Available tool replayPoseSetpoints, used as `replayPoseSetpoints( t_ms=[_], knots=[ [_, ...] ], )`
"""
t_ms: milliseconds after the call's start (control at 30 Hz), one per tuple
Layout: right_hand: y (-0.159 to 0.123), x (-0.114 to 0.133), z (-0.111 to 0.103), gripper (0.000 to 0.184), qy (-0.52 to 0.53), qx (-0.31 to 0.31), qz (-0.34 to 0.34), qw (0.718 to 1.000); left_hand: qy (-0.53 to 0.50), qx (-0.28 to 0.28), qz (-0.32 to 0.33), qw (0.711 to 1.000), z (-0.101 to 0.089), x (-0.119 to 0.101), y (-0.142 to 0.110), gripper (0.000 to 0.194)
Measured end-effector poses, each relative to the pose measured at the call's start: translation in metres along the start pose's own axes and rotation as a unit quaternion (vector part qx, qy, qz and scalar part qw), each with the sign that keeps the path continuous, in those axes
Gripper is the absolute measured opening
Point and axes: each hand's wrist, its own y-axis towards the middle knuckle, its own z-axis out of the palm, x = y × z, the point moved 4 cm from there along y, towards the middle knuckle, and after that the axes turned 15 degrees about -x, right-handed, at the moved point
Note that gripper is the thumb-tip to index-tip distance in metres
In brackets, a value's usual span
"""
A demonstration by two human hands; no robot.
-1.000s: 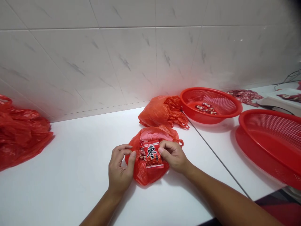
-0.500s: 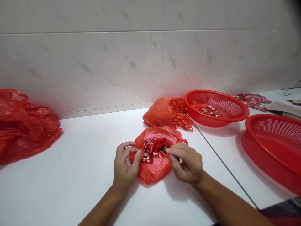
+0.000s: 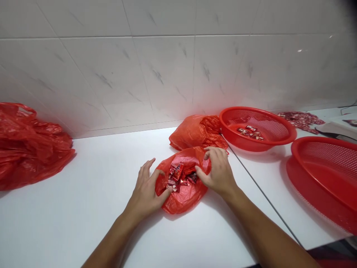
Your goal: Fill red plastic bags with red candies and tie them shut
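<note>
The head camera showed an open red plastic bag (image 3: 184, 197) on a white counter (image 3: 69, 223), directly under the person's hands, with its mouth pulled wide. Inside it lay a loose heap of small wrapped sweets (image 3: 178, 176). Their red-and-white wrappers carried print, but none of it could be read at this size.

The left hand (image 3: 145, 197) lay with its fingers spread, its thumb side pressed against the bag's near-left side and no clear pinch. The right hand (image 3: 219, 173) was curled over the bag's far rim, gripping the plastic between fingers and thumb.

Just behind the bag sat a bunched orange-red bag (image 3: 189, 134). To the bag's right, a red mesh basket (image 3: 251, 145) held only a few wrapped candies (image 3: 250, 132), a smaller amount than the heap in the bag. Further right were a second red mesh basket (image 3: 306, 139) and a patterned pile of red wrappers (image 3: 301, 121). Well left of the bag lay crumpled red bags (image 3: 30, 149).
</note>
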Motion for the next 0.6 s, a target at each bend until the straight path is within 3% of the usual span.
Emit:
replayPoseSetpoints(
  t_ms=[167, 267, 367, 500, 600],
  knots=[
    [0.001, 0.004, -0.005, 0.024, 0.003, -0.044, 0.003, 0.999, 0.02, -0.044, 0.01, 0.999, 0.001, -0.002, -0.001, 0.041],
    [0.001, 0.008, -0.008, 0.024, 0.011, -0.063, -0.006, 0.998, 0.039, -0.057, 0.024, 0.997, -0.002, 0.002, 0.0, 0.029],
    [0.0, 0.011, -0.008, 0.021, 0.017, -0.07, -0.014, 0.997, 0.054, -0.046, 0.026, 0.997, -0.007, 0.005, 0.001, 0.016],
    [-0.002, 0.014, -0.008, 0.018, 0.025, -0.076, -0.022, 0.997, 0.075, 0.001, 0.023, 0.997, -0.009, 0.007, 0.0, 0.022],
    [-0.003, 0.016, -0.008, 0.016, 0.039, -0.081, -0.032, 0.995, 0.06, -0.002, 0.002, 0.998, -0.009, 0.008, 0.001, 0.012]
  ],
)
